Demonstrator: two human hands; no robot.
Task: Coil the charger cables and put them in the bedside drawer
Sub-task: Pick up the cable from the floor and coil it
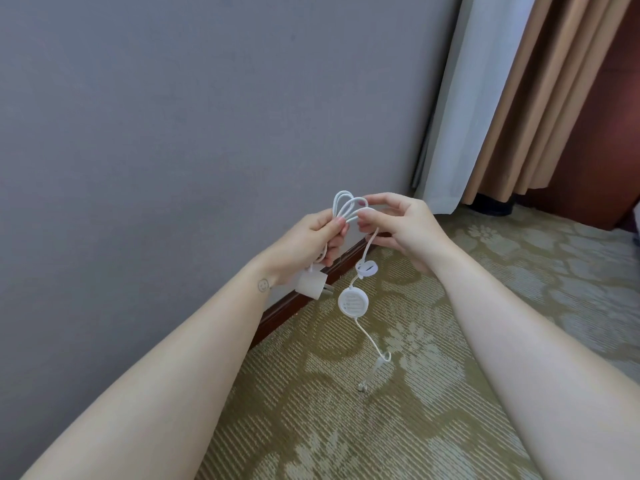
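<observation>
White cable [353,301] by wall [173,133], maybe touching carpet [346,431]

Grey wall [173,133], patterned carpet [346,427], white [460,98] and tan curtains [540,98]

A plain grey-mauve wall [173,116] fills the left and upper part of the view, evenly lit and unmarked. Along its foot runs a dark reddish-brown baseboard [287,306], meeting the carpet [346,427], which is olive-gold with a ribbed weave and pale floral patterns. At the wall's far end hangs a white sheer curtain [460,98], reaching down to the floor. Just beside it, to the right, a tan curtain [540,98] falls in heavy folds. Further right stands a reddish-brown wooden panel [609,133]. A dark object [491,204], too shadowed to identify, sits at the foot of the tan curtain.
</observation>
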